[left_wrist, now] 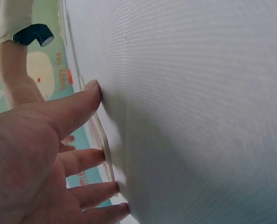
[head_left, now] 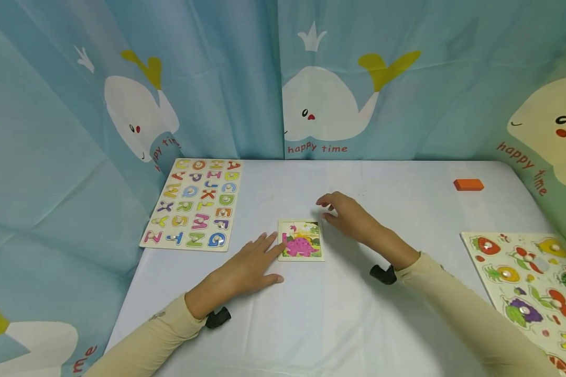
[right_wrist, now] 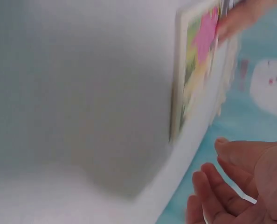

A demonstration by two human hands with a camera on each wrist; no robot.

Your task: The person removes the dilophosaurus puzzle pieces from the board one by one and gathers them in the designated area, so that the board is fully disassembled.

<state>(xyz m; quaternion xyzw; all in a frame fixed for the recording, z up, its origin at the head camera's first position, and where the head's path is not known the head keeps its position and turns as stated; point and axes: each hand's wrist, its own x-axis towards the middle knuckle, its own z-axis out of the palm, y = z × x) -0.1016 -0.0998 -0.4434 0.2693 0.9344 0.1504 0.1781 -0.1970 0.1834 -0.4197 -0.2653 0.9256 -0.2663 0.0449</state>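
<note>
A small square puzzle (head_left: 304, 243) with a pink dinosaur picture lies flat in the middle of the table. My left hand (head_left: 251, 265) lies low at its left side, fingers stretched out, with the index fingertip over the puzzle's left edge. In the left wrist view that hand (left_wrist: 40, 154) has its thumb and fingertips down near the white cloth. Beyond the puzzle's upper right corner my right hand (head_left: 351, 215) hovers above the table, fingers loosely bent and nothing between them. The right wrist view shows the same hand (right_wrist: 241, 182) apart from the blurred puzzle (right_wrist: 178, 79).
An alphabet peg board (head_left: 203, 183) lies at the back left. To the right is a fruit peg board (head_left: 495, 283), cut off by the view's edge. An orange block (head_left: 469, 185) sits at the back right. Blue whale-print curtains (head_left: 245, 78) enclose the white table (head_left: 339, 324).
</note>
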